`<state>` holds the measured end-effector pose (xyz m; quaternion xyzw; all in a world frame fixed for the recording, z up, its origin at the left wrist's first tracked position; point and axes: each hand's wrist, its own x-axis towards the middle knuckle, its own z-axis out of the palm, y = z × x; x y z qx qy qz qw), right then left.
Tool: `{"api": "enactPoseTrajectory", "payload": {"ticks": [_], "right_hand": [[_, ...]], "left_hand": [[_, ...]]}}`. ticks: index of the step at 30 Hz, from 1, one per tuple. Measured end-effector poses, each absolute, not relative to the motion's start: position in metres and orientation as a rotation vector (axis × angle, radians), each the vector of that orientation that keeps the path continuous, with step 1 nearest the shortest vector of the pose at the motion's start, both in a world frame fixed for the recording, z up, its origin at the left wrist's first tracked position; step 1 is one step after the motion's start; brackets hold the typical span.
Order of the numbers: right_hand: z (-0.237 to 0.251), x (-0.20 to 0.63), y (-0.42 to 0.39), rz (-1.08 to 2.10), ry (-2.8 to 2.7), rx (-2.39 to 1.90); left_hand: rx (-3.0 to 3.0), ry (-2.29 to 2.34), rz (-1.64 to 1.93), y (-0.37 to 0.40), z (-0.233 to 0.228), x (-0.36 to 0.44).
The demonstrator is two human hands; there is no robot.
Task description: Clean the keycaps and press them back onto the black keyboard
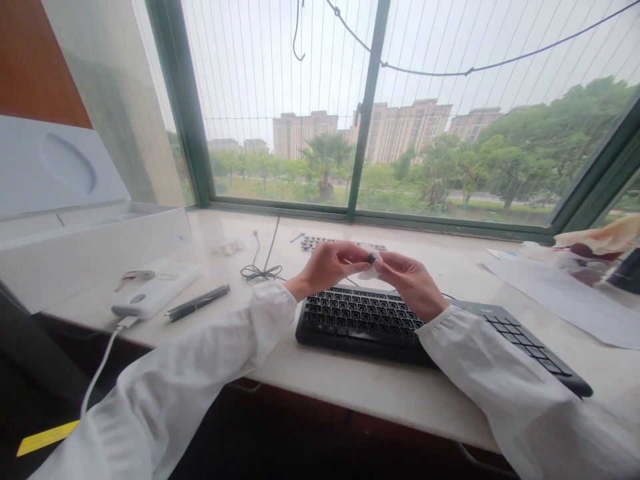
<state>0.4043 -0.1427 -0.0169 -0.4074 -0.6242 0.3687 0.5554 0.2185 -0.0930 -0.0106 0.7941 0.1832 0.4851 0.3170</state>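
Both hands meet above a black keyboard [370, 340]. Between the fingertips of my left hand [330, 267] is a small black keycap [372, 258], gripped in a pinch. My right hand [413, 281] presses a white tissue [369, 273] against the keycap, its fingers closed. Most of the keyboard's main block shows bare sockets where caps are off, while the number pad [530, 347] at the right carries its caps. Behind my hands, loose keycaps [313, 244] lie in rows on the white tabletop [280, 380], partly hidden by the fingers.
On the left are a pen [197, 303], a white power bank [155, 293] with a cable, keys [137, 275] and an open white box [100, 247]. Crumpled tissue [229, 247] and a coiled cable [261, 272] lie farther back. Paper sheets [565, 293] are at the right, below the window.
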Motion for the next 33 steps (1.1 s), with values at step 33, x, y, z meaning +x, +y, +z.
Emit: {"api": "enactPoseTrajectory", "payload": {"ticks": [33], "right_hand": [[-0.015,0.403,-0.143,0.917,-1.474,-1.027]], "left_hand": [[1.875,0.607,1.165,-0.087,-0.009,0.215]]}}
